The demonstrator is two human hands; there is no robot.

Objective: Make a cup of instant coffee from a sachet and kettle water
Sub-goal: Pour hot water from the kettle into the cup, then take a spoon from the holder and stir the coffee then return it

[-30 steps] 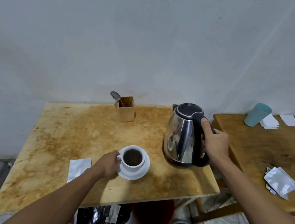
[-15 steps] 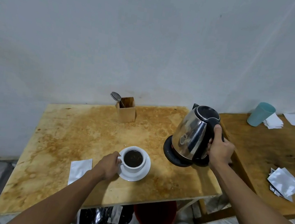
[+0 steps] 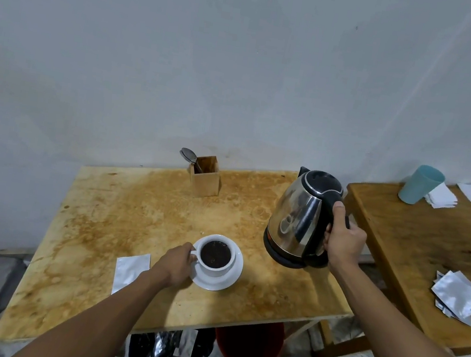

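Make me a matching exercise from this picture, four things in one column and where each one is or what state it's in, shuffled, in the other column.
Things:
1. kettle
2. cup
3. spoon
4. teal tumbler

Places or states:
A. standing in the wooden holder near the wall
B. on the side table at the right
C. tilted, handle in the right hand
D. on the saucer, dark inside, left hand at its handle

Pairs: 1-C, 2-D, 3-A, 4-B
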